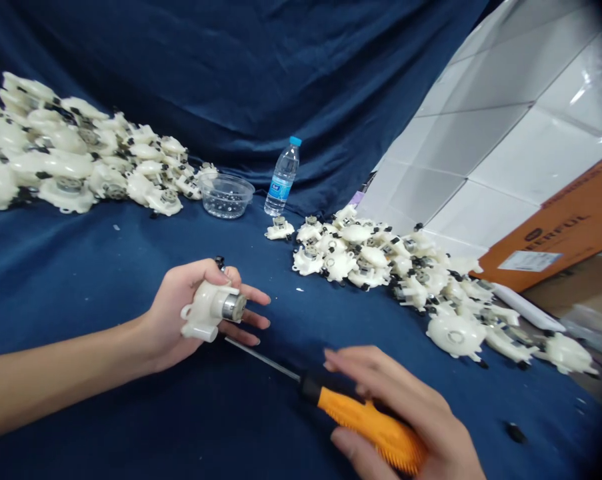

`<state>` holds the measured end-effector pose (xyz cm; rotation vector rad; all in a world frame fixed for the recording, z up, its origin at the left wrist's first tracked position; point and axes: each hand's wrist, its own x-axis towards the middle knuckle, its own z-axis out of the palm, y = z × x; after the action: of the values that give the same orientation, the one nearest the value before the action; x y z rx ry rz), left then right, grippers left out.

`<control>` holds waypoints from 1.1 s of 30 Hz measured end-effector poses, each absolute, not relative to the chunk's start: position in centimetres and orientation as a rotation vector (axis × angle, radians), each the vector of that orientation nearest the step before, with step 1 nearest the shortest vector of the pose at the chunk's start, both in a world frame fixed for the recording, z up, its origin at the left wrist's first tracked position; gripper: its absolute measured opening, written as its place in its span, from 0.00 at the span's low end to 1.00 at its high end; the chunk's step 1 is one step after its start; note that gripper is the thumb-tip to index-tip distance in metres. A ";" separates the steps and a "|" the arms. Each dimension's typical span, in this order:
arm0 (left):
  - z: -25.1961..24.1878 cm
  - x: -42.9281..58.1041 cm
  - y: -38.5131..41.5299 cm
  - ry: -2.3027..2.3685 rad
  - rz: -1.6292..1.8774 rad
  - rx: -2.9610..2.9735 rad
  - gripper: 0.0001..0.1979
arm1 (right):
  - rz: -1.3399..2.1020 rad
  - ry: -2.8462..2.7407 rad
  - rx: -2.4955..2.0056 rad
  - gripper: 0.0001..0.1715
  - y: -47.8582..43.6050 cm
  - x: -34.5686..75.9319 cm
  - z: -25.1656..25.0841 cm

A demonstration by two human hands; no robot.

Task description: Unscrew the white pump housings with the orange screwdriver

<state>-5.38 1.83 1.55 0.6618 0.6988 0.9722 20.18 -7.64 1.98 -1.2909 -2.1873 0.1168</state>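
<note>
My left hand (181, 317) grips a white plastic housing with a small metal motor (211, 309) sticking out of it, held just above the blue cloth. My right hand (411, 413) is wrapped round the orange handle of a screwdriver (375, 427). The screwdriver's thin metal shaft points up and left, and its tip lies just below the part in my left hand. Both hands are closed on what they hold.
A big heap of the same white parts (65, 153) lies at the far left, another heap (405, 273) at the right. A clear plastic bowl (227, 195) and a water bottle (282, 179) stand at the back. An orange cardboard box (565, 233) leans against white tiles on the right.
</note>
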 end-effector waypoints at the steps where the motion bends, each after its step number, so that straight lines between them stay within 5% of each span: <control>1: 1.5 -5.3 1.8 0.685 0.975 0.672 0.07 | 0.253 -2.069 -1.417 0.23 -7.5 20.1 1.9; 6: 1.2 -5.2 1.4 0.659 0.998 0.708 0.07 | 0.662 -1.837 -1.760 0.22 -7.4 19.9 0.7; 18: 1.5 -5.1 1.8 0.717 0.995 0.685 0.07 | -0.379 -2.401 -0.978 0.14 -6.9 19.0 1.7; 25: 1.3 -5.1 1.9 0.679 1.027 0.698 0.08 | 0.207 -2.185 -1.129 0.16 -7.0 19.7 1.6; 33: 1.2 -5.0 1.8 0.700 1.049 0.689 0.09 | 0.321 -2.120 -1.155 0.14 -6.7 19.4 2.0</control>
<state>-5.05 1.84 1.21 0.6891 0.6999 1.0489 19.35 -6.67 2.02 -1.1552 -2.1196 0.3213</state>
